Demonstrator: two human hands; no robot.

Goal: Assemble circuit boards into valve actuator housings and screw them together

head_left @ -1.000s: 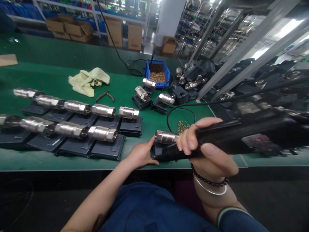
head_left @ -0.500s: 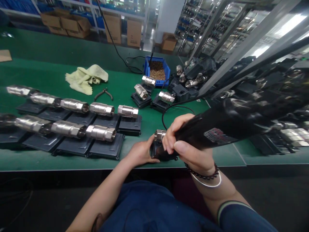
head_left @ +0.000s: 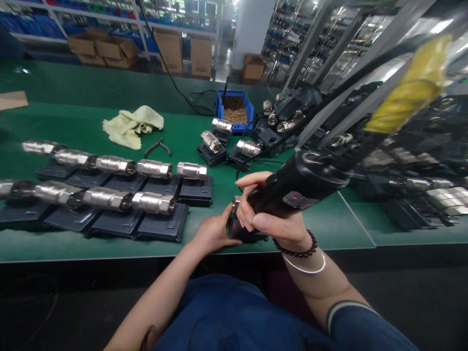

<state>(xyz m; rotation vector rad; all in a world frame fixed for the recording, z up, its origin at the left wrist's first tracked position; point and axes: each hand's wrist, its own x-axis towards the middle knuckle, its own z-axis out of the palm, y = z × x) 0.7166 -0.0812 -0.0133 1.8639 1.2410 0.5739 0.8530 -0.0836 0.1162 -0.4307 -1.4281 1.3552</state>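
Note:
My right hand [head_left: 272, 214] is wrapped around a black electric screwdriver [head_left: 303, 183], tilted with its cable end toward the upper right. Yellow tape [head_left: 409, 90] covers part of the cable. The driver's tip is hidden behind my fingers, over a dark box with a metal valve [head_left: 236, 201] on it. My left hand [head_left: 212, 231] grips that box at its left side, thumb and fingers around the edge. Most of the box is covered by my hands.
Two rows of metal valves on dark boxes [head_left: 161, 226] lie at left. Behind them are a pale yellow cloth [head_left: 133, 126] and small pliers [head_left: 158, 146]. A blue bin [head_left: 250, 109] holds small brass-coloured parts. More valve units [head_left: 248, 147] and a heap stand right, near a metal frame.
My right hand and the screwdriver have moved slightly left and down, and the tool's taped cable end has come into sight. My left hand stays on the box.

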